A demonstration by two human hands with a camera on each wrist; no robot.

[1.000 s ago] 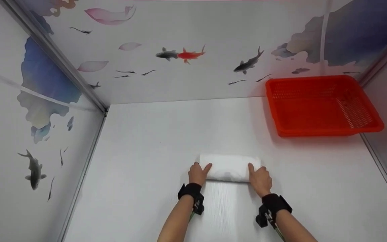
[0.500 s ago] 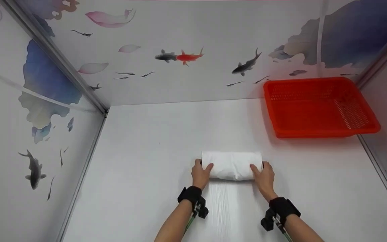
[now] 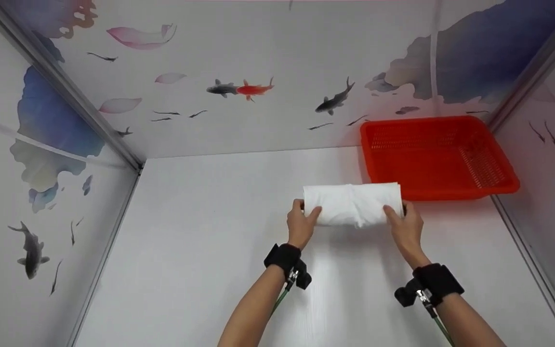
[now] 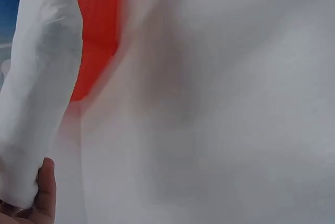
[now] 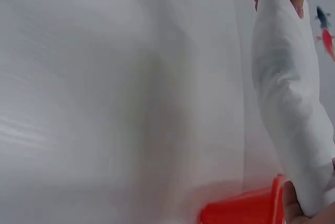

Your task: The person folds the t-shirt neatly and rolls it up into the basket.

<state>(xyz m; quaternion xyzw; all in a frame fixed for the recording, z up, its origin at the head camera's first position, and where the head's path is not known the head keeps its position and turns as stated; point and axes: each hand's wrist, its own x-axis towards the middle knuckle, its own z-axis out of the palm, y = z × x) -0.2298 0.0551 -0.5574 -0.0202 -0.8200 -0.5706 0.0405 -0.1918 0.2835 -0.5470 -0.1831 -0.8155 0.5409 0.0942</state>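
A folded bundle of white cloth is held up off the white table, one end in each hand. My left hand grips its left end, thumb on the near face and fingers behind. At the right end my right hand holds it the same way. In the left wrist view the cloth hangs between both hands, slightly creased. The right wrist view shows the cloth pinched at both ends too. The fingers behind the cloth are mostly hidden.
A red plastic basket with perforated sides stands at the back right, just beyond the cloth's right end. White walls printed with fish and petals rise at the back and both sides of the table.
Both hands have lifted the white cloth off the table and carried it forward and to the right, nearer the red basket. The head view has shifted slightly.
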